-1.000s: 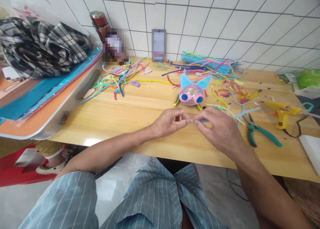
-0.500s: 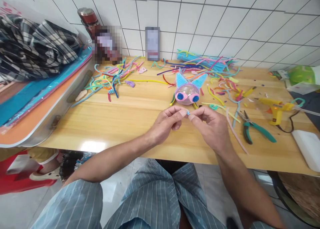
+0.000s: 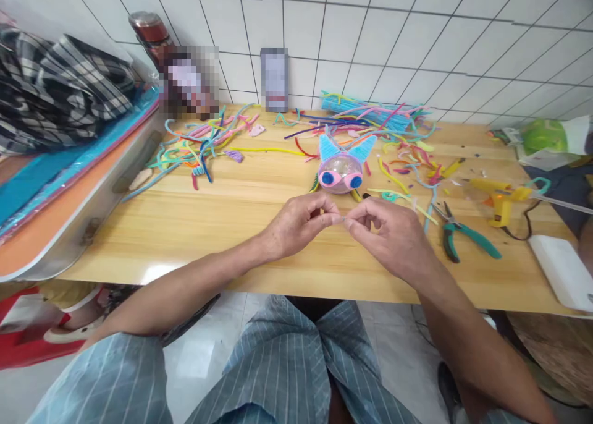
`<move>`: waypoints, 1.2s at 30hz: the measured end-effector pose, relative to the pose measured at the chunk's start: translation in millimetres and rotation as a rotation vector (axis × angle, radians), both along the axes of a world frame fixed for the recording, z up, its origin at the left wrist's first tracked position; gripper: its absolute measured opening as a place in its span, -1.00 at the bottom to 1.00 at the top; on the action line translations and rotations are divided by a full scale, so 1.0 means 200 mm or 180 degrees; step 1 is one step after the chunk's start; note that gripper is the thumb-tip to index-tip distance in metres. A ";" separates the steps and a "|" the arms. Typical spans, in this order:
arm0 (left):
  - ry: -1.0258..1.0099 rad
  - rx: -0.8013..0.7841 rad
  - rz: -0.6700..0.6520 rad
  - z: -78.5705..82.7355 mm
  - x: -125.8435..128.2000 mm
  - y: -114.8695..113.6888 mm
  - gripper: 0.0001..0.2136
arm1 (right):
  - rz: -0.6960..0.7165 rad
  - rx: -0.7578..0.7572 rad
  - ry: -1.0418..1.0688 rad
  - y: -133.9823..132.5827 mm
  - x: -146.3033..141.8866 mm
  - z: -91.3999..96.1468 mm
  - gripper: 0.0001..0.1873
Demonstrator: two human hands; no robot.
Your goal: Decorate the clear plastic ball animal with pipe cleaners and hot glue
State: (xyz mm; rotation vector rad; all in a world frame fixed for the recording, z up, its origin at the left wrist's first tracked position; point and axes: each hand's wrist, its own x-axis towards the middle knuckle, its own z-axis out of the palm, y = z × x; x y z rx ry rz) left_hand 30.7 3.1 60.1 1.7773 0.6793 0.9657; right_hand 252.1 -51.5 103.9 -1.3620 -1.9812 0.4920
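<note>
My left hand [image 3: 303,223] and my right hand [image 3: 386,235] meet fingertip to fingertip above the table's front half. Both are closed in a pinch. Between them is a small blue piece of pipe cleaner [image 3: 343,219], mostly covered by the fingertips. Just beyond my hands stands a clear round figure [image 3: 341,169] with blue pipe-cleaner ears, pink-rimmed blue eyes and yellow-and-dark feet. To the right of my right hand lie green-handled pliers [image 3: 467,233] with their jaws apart.
Loose pipe cleaners [image 3: 204,143] lie at the left back, with a blue bundle [image 3: 370,112] by the wall. A yellow glue gun [image 3: 500,198] and a white box-shaped object [image 3: 560,269] are at right. A phone [image 3: 275,81] leans on the tiles. A bin [image 3: 88,226] borders the left.
My hands have come slightly nearer to me, and less of the blue piece shows between them. A pink pipe cleaner beside my right wrist is no longer visible. The view has shifted slightly.
</note>
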 end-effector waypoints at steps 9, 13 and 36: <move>-0.1514 -0.1867 0.0344 -0.05 0.15 -0.09 -0.42 | -0.0554 -0.0296 0.1383 0.01 -0.12 -0.11 -0.78; -0.0763 -0.1574 -0.0116 -0.02 0.05 -0.02 -0.45 | -0.0315 -0.0623 0.1016 0.03 -0.06 -0.06 -0.82; -0.1002 -0.1890 0.0070 -0.01 0.07 -0.12 -0.45 | -0.0185 -0.1222 0.1593 0.02 -0.04 -0.09 -0.69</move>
